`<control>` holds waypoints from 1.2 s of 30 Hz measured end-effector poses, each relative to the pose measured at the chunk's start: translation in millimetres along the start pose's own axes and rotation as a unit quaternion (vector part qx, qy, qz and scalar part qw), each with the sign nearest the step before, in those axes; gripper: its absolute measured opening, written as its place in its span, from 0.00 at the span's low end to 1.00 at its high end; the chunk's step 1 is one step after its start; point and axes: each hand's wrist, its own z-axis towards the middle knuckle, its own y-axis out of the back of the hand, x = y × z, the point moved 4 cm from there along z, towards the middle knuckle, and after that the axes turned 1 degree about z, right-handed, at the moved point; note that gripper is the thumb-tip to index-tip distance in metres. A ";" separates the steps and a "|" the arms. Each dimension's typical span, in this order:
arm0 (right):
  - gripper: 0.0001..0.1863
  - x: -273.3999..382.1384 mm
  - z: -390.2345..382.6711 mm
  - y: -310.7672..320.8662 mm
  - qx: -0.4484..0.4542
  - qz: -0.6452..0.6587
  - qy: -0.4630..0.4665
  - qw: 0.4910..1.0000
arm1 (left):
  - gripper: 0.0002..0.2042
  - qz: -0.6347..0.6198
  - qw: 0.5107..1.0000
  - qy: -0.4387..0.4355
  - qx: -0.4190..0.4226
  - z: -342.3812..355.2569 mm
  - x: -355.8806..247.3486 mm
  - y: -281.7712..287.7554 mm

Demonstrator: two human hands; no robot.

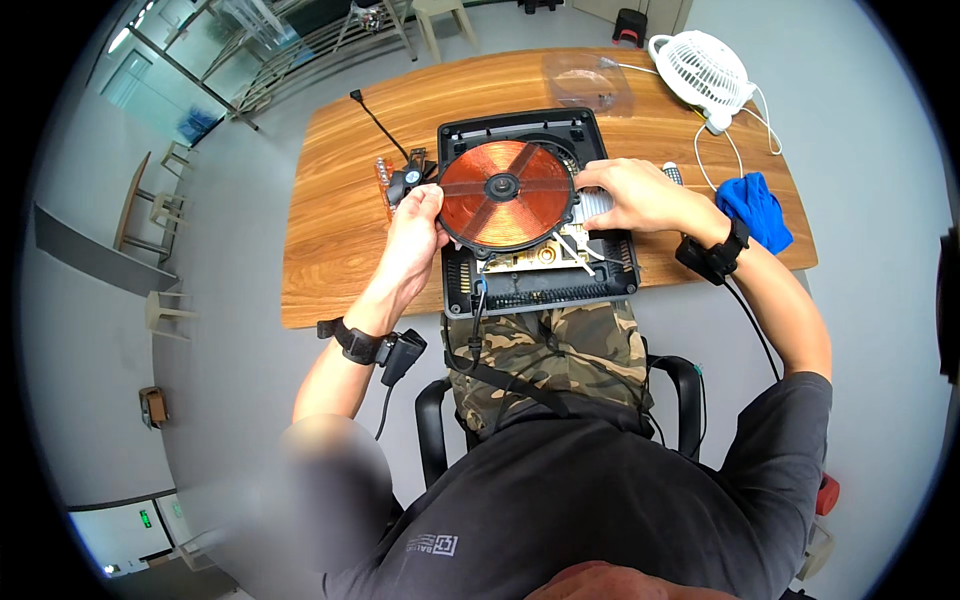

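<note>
Looks like an office or lab workroom: wooden tabletop (330,235), grey floor (870,180), glass partitions (170,75), stools (165,310).

Workroom with a wooden table on a grey floor

A long wooden table (330,225) with rounded corners stands on a smooth grey floor (870,180). On its far right corner rests a small white desk fan (702,68), its white cord trailing over the edge, with a blue cloth (757,208) nearby. Pale stools (165,310) stand along the left, by a grey wall. Glass partitions with metal railings (290,55) line the far left, lit by daylight. A black office chair (680,395) sits at the near table edge.
</note>
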 end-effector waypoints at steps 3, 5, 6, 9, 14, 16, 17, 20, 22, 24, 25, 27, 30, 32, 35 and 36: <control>0.26 -9.1 -4.0 -7.5 0.015 -0.006 -0.014 1.000 | 0.13 -0.033 0.998 0.024 -0.038 -1.9 -1.8 -22.1; 0.26 -15.3 -6.2 -14.6 0.015 -0.005 -0.017 1.000 | 0.13 -0.048 0.998 0.029 -0.027 0.9 0.5 -26.3; 0.27 -18.6 -7.2 -19.5 0.007 -0.002 -0.014 1.000 | 0.13 -0.055 0.998 0.031 -0.021 2.9 1.2 -28.3; 0.27 -22.2 -8.3 -26.2 0.010 0.007 -0.015 1.000 | 0.14 -0.045 0.999 0.021 -0.016 9.1 8.4 -21.6; 0.28 -26.6 -6.8 -34.5 0.044 0.008 -0.040 0.998 | 0.13 -0.051 0.998 0.020 -0.039 3.9 10.8 -19.4; 0.27 -28.8 -7.0 -38.0 0.040 0.007 -0.036 0.999 | 0.13 -0.044 0.998 0.006 -0.050 -2.9 12.7 -18.9; 0.27 -29.6 -7.0 -39.8 0.038 0.007 -0.034 0.999 | 0.13 -0.035 0.998 -0.011 -0.046 -4.4 17.3 -14.0; 0.26 -30.8 -7.1 -43.5 0.036 -0.001 -0.041 0.998 | 0.13 0.023 0.997 -0.068 -0.026 -17.2 14.9 -12.6; 0.25 -28.4 -5.2 -41.9 0.041 -0.005 -0.050 0.998 | 0.13 0.060 0.994 -0.090 -0.034 -29.6 6.8 -19.5; 0.25 -28.7 -4.3 -42.6 0.043 -0.014 -0.052 0.998 | 0.13 0.080 0.992 -0.097 -0.020 -34.4 5.6 -22.7; 0.25 -29.4 -3.8 -43.5 0.043 -0.020 -0.050 0.998 | 0.13 0.084 0.991 -0.099 -0.017 -34.9 6.0 -23.7; 0.26 -29.3 -3.7 -44.3 0.043 -0.028 -0.048 0.998 | 0.12 0.089 0.991 -0.100 -0.015 -33.4 6.6 -25.0; 0.27 -26.4 -4.4 -45.2 0.040 -0.034 -0.047 0.998 | 0.11 0.086 0.991 -0.096 -0.022 -28.3 8.5 -26.0; 0.27 -26.6 -5.0 -47.0 0.032 -0.039 -0.047 0.998 | 0.11 0.074 0.992 -0.094 -0.032 -26.3 9.5 -26.5; 0.28 -25.6 -5.7 -43.5 0.032 -0.035 -0.036 0.998 | 0.10 0.052 0.991 -0.120 -0.034 -26.9 -0.2 -34.4; 0.28 -24.6 -7.0 -40.4 0.030 -0.034 -0.033 0.998 | 0.09 0.063 0.990 -0.124 -0.040 -27.4 -6.4 -40.5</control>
